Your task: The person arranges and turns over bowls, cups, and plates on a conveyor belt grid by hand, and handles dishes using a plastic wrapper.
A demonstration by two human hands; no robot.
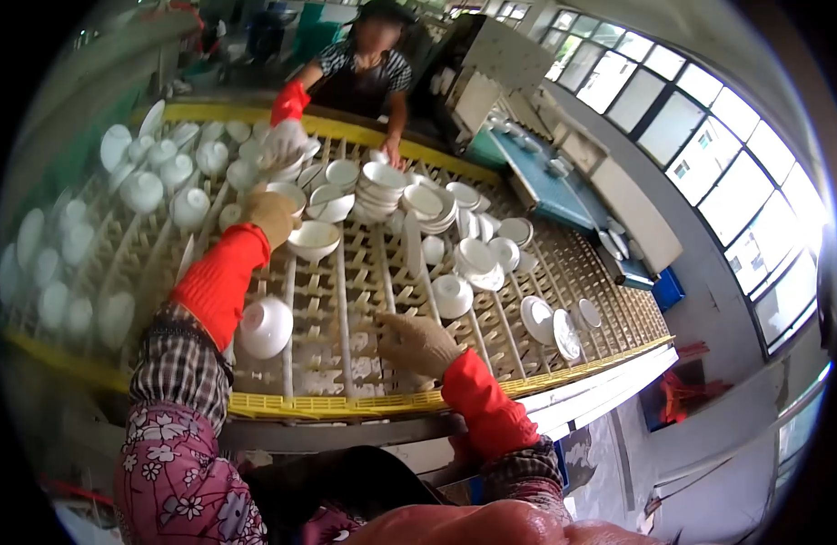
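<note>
My left hand (271, 218), in a tan work glove with a red cuff, reaches far over the slatted conveyor belt (318, 359). It touches or lies right beside a white bowl (314, 240) and another bowl (288, 193) behind it; its fingertips are hidden among them. Nearer to me, a white bowl (266, 327) lies tipped on the belt by my left forearm. My right hand (416, 343), gloved the same way, hovers low over the belt near the front edge, fingers stretched out to the left, holding nothing. Beyond it sits a small white bowl (453, 296).
Stacked bowls (379, 193) stand mid-belt, with upturned dishes (142, 191) at left and plates (538, 320) at right. Across the belt, a co-worker's red-cuffed gloved hand (287, 143) and other hand (393, 152) handle dishes. Yellow edging (346, 405) borders the front; a blue-topped side conveyor (550, 177) is at right.
</note>
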